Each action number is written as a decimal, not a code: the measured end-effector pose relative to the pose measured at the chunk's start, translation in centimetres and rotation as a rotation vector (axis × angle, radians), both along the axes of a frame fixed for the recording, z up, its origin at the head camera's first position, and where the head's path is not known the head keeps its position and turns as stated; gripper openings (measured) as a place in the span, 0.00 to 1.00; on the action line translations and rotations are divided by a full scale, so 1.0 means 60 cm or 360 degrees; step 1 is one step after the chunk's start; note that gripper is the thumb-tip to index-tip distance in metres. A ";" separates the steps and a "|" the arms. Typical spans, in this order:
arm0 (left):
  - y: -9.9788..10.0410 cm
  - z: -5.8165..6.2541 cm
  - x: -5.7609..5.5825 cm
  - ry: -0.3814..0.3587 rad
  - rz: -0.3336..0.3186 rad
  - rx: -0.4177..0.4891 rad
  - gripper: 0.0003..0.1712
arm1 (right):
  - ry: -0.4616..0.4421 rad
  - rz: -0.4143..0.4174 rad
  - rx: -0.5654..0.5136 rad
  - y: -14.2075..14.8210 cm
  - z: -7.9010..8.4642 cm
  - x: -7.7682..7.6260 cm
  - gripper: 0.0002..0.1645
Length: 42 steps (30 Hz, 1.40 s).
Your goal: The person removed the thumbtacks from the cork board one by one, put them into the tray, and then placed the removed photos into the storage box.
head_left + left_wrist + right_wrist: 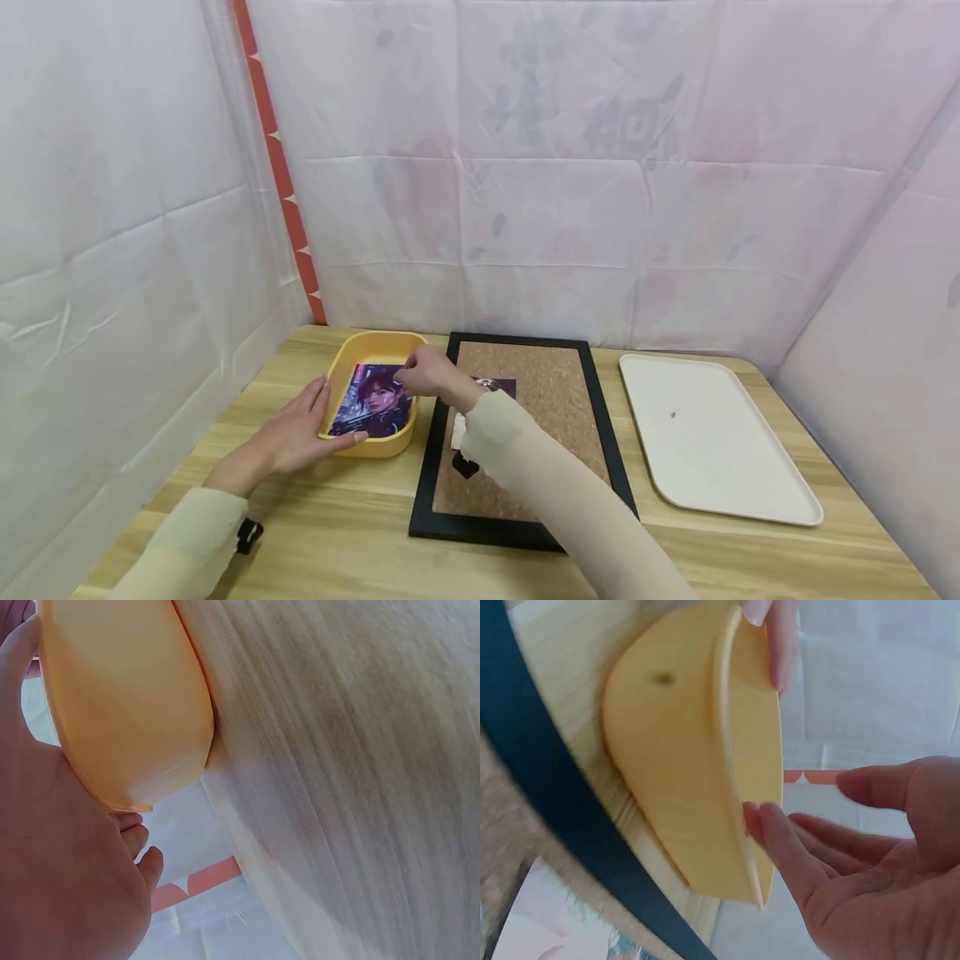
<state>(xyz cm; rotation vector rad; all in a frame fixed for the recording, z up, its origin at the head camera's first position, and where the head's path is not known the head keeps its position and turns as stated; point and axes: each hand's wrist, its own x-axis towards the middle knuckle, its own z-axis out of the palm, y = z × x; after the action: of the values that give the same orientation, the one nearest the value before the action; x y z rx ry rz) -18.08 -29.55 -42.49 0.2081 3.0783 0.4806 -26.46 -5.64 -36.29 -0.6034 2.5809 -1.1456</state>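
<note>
A yellow plastic bin (377,448) sits at the left of the table with a dark purple-blue picture (377,402) of a figure inside it. My left hand (295,427) holds the bin's near left corner, thumb over the near rim and fingers along the left side. At the right rim is my right hand (425,372), its fingertips reaching into the bin. In the right wrist view, that hand's thumb stands apart from the bent fingers (787,844), with nothing between them. Another picture (501,386) lies on the corkboard (555,400), largely hidden by my right forearm.
The black-framed corkboard lies flat right beside the bin. A white tray (720,442) with a small dark speck stands on the right of the wooden table (352,533). White fabric (540,208) encloses the back and sides, with a red strip at the left corner.
</note>
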 end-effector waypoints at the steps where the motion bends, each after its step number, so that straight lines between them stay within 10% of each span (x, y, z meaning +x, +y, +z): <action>1: 0.000 0.000 0.000 -0.0003 0.0000 0.0001 0.74 | 0.0046 0.0039 0.0009 0.004 0.000 0.002 0.15; 26: 0.002 0.027 -0.008 -0.0044 -0.0017 -0.0050 0.76 | 0.0302 0.0338 0.0200 0.113 -0.029 0.027 0.22; 42: 0.007 0.033 -0.005 0.0022 -0.0057 -0.0084 0.75 | 0.0371 0.0156 0.0228 0.247 -0.036 0.018 0.18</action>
<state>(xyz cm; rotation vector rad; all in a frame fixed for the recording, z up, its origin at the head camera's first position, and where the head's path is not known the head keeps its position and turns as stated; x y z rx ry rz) -18.36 -29.11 -40.51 0.2660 3.0904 0.3976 -25.35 9.17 -38.46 -0.8643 2.7604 -0.8972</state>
